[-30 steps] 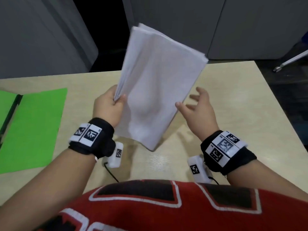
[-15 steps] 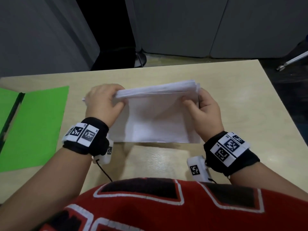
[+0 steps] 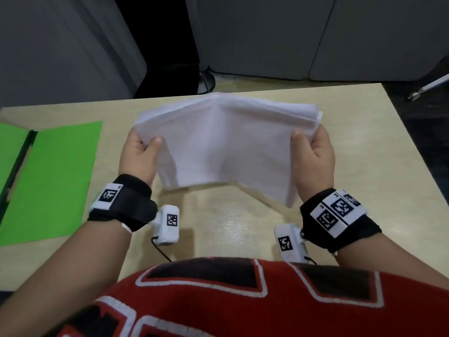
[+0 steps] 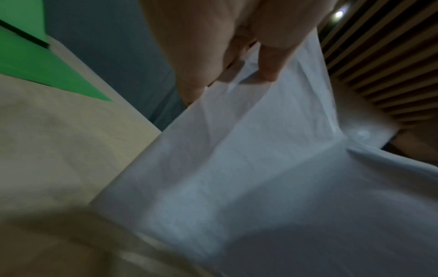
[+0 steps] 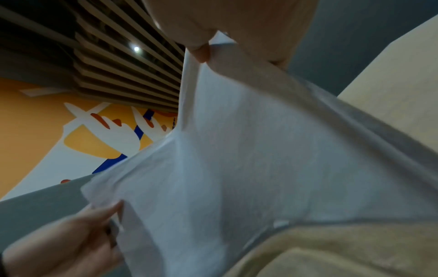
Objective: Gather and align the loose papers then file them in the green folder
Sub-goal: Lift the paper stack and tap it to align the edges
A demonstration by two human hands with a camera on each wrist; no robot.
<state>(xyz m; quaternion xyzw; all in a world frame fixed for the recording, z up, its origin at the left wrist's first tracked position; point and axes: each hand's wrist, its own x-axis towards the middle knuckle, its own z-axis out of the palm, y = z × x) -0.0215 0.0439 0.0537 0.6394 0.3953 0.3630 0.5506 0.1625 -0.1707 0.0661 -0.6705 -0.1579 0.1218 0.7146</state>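
Observation:
A stack of white papers (image 3: 226, 147) is held up over the table, its long side running left to right. My left hand (image 3: 143, 147) grips its left end, thumb on the near face. My right hand (image 3: 313, 147) grips its right end the same way. The sheets bow upward in the middle and their lower edge hangs just above the tabletop. The wrist views show the papers (image 4: 260, 178) (image 5: 249, 168) from below, pinched by my left hand (image 4: 239, 61) and my right hand (image 5: 213, 46). The open green folder (image 3: 53, 178) lies flat at the table's left.
The light wooden table (image 3: 364, 147) ends just behind the papers and to the right. Grey cabinets (image 3: 267, 37) stand beyond the far edge. A chair leg with a caster (image 3: 427, 88) shows at the upper right. My red shirt (image 3: 243, 300) fills the bottom.
The stack went from upright in my left hand alone, to edge-down on the table between both hands, to lifted and tilted back so its broad face shows, hands wider apart.

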